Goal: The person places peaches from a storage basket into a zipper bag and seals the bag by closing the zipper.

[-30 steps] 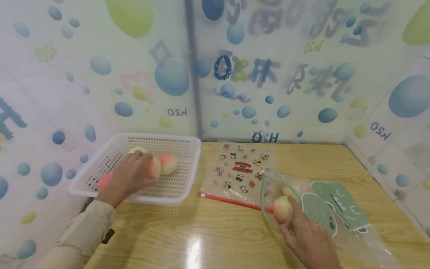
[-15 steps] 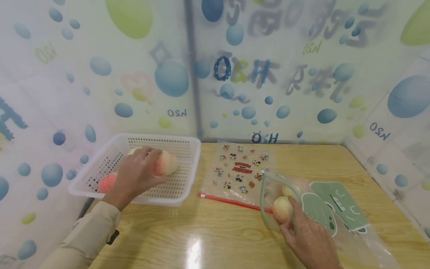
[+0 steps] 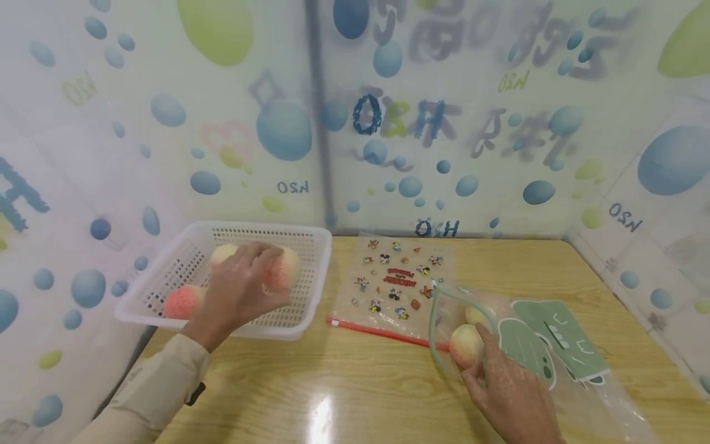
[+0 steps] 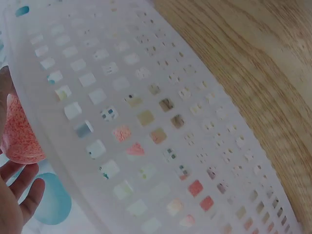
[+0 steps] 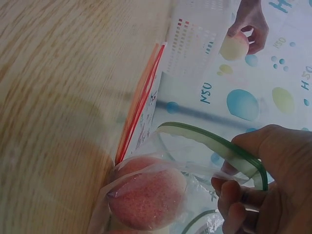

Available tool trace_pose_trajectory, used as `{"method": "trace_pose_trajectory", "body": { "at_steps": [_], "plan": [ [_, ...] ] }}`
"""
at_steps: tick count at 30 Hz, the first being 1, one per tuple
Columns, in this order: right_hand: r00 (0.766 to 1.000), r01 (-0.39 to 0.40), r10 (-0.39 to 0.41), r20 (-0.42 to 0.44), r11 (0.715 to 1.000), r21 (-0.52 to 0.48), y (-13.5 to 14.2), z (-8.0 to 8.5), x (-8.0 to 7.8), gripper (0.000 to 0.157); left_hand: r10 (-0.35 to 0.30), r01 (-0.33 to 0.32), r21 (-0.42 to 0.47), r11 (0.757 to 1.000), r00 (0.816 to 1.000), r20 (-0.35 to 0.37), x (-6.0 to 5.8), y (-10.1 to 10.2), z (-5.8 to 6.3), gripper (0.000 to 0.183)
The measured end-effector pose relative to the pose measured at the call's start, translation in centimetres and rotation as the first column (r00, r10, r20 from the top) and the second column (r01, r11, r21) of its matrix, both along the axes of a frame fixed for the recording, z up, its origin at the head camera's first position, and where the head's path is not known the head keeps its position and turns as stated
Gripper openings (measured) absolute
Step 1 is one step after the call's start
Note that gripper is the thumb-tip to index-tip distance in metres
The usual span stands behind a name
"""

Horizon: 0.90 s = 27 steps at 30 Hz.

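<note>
My left hand (image 3: pixel 235 296) grips a peach (image 3: pixel 287 269) over the white plastic basket (image 3: pixel 323 271). In the left wrist view, the peach (image 4: pixel 22 134) shows past the basket's rim with my fingers around it. Still in the basket are a red peach (image 3: pixel 182 302) and a pale one (image 3: pixel 224 252), partly behind my hand. At the right, my right hand (image 3: pixel 510 385) pinches the green-edged mouth of a clear zip bag (image 3: pixel 577 345) printed with a green cartoon. Two peaches lie inside the bag, the nearer peach (image 5: pixel 148 195) just within the opening.
A second clear zip bag (image 3: pixel 388 283) with small cartoon figures and a red slider edge lies flat between basket and green bag, partly under the latter. The wooden table (image 3: pixel 288 394) meets bubble-patterned walls (image 3: pixel 355 160) at the back and sides.
My left hand has lifted the peach and shifted it rightward over the basket, uncovering more of the red peach. The right hand and its bag have stayed in place.
</note>
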State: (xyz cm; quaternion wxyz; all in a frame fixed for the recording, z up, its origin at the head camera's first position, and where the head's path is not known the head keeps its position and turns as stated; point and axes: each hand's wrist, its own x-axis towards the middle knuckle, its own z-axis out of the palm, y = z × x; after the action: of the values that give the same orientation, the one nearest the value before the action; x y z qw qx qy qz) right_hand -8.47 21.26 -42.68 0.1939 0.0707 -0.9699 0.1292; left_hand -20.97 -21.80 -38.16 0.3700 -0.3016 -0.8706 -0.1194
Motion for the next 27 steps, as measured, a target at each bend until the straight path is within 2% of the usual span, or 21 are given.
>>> {"method": "trace_pose_trajectory", "body": {
  "at_steps": [2,5,12,18,27],
  "plan": [
    [0.999,-0.014,0.014,-0.042,1.000,0.002,0.1,-0.1,0.0,0.071,-0.004,0.004,0.002,1.000,1.000,0.000,0.2,0.3,-0.1,0.068],
    [0.998,-0.019,0.020,-0.057,1.000,0.007,0.1,-0.2,0.0,0.072,-0.005,0.005,0.003,1.000,1.000,0.003,0.5,0.8,-0.3,0.069],
    [1.000,-0.019,0.019,-0.021,1.000,0.003,0.1,-0.2,0.0,0.077,-0.050,0.048,-0.047,0.998,0.998,-0.044,1.1,2.3,-0.6,0.064],
    [1.000,0.010,-0.010,0.026,1.000,0.000,0.0,-0.1,0.1,0.073,-0.075,0.071,-0.061,0.996,0.995,-0.060,1.2,3.5,-0.6,0.063],
    [1.000,0.020,-0.020,-0.003,1.000,-0.003,0.2,-0.1,0.1,0.073,-0.129,0.127,-0.041,0.991,0.989,-0.068,1.6,5.4,-0.3,0.062]
  ]
}}
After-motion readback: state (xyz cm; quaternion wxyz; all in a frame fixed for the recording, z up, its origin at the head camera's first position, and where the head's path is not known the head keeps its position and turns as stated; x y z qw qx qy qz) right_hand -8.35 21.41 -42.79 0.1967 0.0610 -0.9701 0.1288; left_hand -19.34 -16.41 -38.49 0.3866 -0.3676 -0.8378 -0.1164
